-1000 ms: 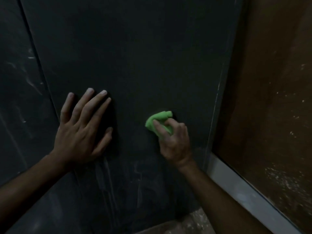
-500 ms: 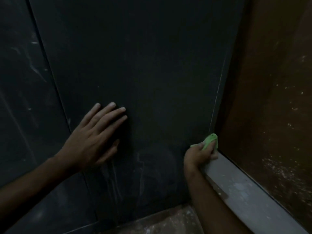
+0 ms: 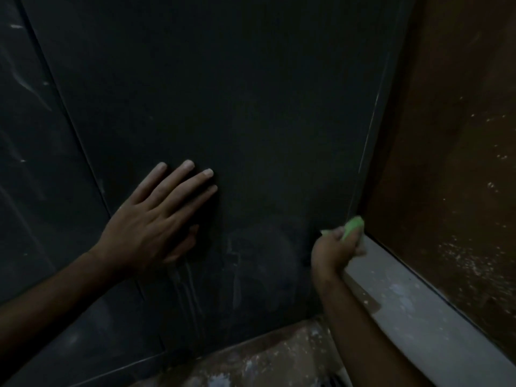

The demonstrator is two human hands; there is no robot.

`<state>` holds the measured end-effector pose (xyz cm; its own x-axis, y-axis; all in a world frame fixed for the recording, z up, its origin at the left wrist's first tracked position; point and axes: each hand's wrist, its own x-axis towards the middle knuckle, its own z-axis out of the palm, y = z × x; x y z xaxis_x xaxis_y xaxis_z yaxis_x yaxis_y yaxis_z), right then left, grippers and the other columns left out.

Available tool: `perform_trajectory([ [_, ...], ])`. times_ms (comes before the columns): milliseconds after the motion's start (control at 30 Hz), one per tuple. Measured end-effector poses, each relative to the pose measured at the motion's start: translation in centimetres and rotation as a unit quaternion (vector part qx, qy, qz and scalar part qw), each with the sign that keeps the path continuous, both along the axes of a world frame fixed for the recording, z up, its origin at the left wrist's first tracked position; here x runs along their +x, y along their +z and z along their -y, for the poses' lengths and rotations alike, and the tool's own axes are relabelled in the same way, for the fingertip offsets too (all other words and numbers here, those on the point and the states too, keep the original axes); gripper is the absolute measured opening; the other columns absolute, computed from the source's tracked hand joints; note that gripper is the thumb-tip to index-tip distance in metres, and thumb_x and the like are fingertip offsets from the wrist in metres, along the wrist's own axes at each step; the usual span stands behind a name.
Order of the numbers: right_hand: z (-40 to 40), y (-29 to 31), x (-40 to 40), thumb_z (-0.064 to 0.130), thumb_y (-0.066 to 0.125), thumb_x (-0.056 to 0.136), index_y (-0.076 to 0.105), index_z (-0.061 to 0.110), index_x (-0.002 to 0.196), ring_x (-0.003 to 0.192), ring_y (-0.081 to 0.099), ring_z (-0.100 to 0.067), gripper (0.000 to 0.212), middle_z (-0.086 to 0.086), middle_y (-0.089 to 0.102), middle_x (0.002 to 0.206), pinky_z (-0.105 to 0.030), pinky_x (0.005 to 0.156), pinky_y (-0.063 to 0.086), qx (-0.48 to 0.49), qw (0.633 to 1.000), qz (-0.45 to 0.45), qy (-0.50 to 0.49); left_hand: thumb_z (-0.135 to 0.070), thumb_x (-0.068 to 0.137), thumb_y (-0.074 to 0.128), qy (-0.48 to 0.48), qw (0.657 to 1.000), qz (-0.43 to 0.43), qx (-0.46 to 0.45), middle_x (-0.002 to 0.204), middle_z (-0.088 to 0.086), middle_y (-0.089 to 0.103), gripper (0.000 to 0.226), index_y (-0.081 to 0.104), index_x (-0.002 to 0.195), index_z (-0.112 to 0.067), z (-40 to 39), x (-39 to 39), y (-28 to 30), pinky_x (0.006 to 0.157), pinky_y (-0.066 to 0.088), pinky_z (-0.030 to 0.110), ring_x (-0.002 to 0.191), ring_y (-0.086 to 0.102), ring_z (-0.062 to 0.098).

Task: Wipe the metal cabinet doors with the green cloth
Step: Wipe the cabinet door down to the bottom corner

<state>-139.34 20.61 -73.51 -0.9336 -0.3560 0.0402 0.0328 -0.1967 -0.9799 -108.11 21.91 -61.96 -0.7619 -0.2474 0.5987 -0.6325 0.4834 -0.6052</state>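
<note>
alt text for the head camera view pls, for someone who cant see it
A right hand presses a bunched green cloth against the lower right edge of a dark metal cabinet door, while the left hand rests flat, fingers spread, on the same door. Pale streaks mark the door's lower part.

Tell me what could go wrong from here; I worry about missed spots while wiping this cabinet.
1. The green cloth is balled small in the right hand at the door's right edge, so each pass probably cleans only a narrow strip.
2. Pale streaks low on the cabinet door may go unwiped.
3. The left hand, flat on the door, may leave fresh marks.
</note>
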Motion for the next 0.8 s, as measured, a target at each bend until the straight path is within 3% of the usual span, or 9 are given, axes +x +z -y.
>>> perform_trajectory([
  [100, 0.7, 3.4, 1.1, 0.025, 0.044, 0.101, 0.035, 0.005, 0.151, 0.118, 0.045, -0.018, 0.054, -0.016, 0.034, 0.138, -0.020, 0.103, 0.041, -0.057, 0.964, -0.256, -0.033, -0.039, 0.098, 0.044, 0.007, 1.000, -0.005, -0.008, 0.163, 0.013, 0.026, 0.063, 0.037, 0.153, -0.010, 0.3, -0.2, -0.2, 0.124, 0.015, 0.053, 0.152, 0.020, 0.034],
  [167, 0.7, 1.0, 1.1, 0.026, 0.044, 0.102, 0.037, 0.006, 0.150, 0.116, 0.045, -0.017, 0.053, -0.013, 0.035, 0.136, -0.019, 0.100, 0.040, -0.036, 0.944, -0.326, -0.039, -0.039, 0.098, 0.043, 0.007, 1.000, -0.011, -0.005, 0.163, 0.013, 0.026, 0.062, 0.038, 0.153, -0.011, 0.3, -0.3, -0.3, 0.124, 0.012, 0.053, 0.153, 0.019, 0.034],
  [233, -0.4, -3.4, 0.4, 0.023, 0.044, 0.103, 0.032, 0.017, 0.154, 0.121, 0.049, -0.028, 0.052, -0.011, 0.031, 0.145, -0.034, 0.100, 0.044, 0.049, 0.969, -0.239, -0.022, -0.040, 0.098, 0.042, 0.009, 1.000, -0.009, 0.000, 0.164, 0.013, 0.025, 0.063, 0.037, 0.153, -0.011, 0.3, -0.2, -0.3, 0.125, 0.011, 0.052, 0.153, 0.018, 0.033],
  [333, -1.1, -6.2, -0.1, 0.015, 0.042, 0.104, 0.025, 0.021, 0.156, 0.126, 0.048, -0.037, 0.055, -0.019, 0.029, 0.151, -0.041, 0.103, 0.041, 0.128, 0.991, 0.012, 0.044, -0.039, 0.097, 0.045, -0.006, 1.000, -0.018, 0.006, 0.162, 0.013, 0.028, 0.062, 0.040, 0.152, -0.010, 0.2, -0.2, -0.2, 0.124, 0.013, 0.053, 0.152, 0.020, 0.034],
  [467, 0.0, 0.1, 0.1, 0.018, 0.043, 0.103, 0.030, 0.009, 0.154, 0.123, 0.043, -0.017, 0.053, -0.020, 0.028, 0.148, -0.029, 0.102, 0.039, 0.012, 0.990, -0.137, -0.015, -0.037, 0.095, 0.048, -0.032, 0.998, -0.043, 0.027, 0.160, 0.015, 0.033, 0.061, 0.045, 0.148, -0.007, 0.1, -0.4, -0.6, 0.123, 0.015, 0.055, 0.151, 0.023, 0.034],
  [567, 0.1, -1.2, 0.5, 0.028, 0.041, 0.102, 0.033, 0.011, 0.152, 0.116, 0.047, -0.016, 0.053, -0.014, 0.033, 0.142, -0.028, 0.094, 0.045, 0.007, 0.968, -0.250, -0.030, -0.037, 0.096, 0.048, -0.035, 0.999, -0.025, 0.031, 0.160, 0.014, 0.032, 0.060, 0.044, 0.148, -0.007, 0.2, -0.3, -1.4, 0.123, 0.014, 0.054, 0.152, 0.023, 0.033],
  [633, -0.8, -5.9, 0.0, 0.023, 0.044, 0.103, 0.029, 0.017, 0.154, 0.124, 0.048, -0.025, 0.053, -0.011, 0.031, 0.148, -0.032, 0.096, 0.043, 0.081, 0.979, -0.189, 0.004, -0.037, 0.097, 0.047, -0.035, 0.999, -0.014, 0.031, 0.161, 0.014, 0.032, 0.059, 0.044, 0.148, -0.008, 0.3, -0.1, -1.5, 0.124, 0.014, 0.053, 0.152, 0.023, 0.032],
  [733, -1.4, -9.6, -0.5, 0.007, 0.045, 0.102, 0.023, 0.010, 0.156, 0.133, 0.044, -0.034, 0.058, -0.018, 0.035, 0.154, -0.034, 0.104, 0.036, 0.152, 0.980, 0.101, 0.083, -0.035, 0.098, 0.047, -0.040, 0.999, -0.014, 0.027, 0.160, 0.014, 0.032, 0.057, 0.045, 0.148, -0.007, 0.3, 0.0, -1.3, 0.124, 0.015, 0.052, 0.152, 0.023, 0.032],
  [800, -0.9, -7.7, 0.1, 0.005, 0.044, 0.102, 0.025, 0.009, 0.155, 0.132, 0.045, -0.033, 0.057, -0.019, 0.036, 0.153, -0.037, 0.109, 0.036, 0.130, 0.988, 0.061, 0.056, -0.034, 0.098, 0.048, -0.041, 0.999, -0.013, 0.024, 0.161, 0.014, 0.032, 0.057, 0.045, 0.148, -0.007, 0.4, 0.1, -1.3, 0.123, 0.016, 0.053, 0.152, 0.024, 0.032],
])
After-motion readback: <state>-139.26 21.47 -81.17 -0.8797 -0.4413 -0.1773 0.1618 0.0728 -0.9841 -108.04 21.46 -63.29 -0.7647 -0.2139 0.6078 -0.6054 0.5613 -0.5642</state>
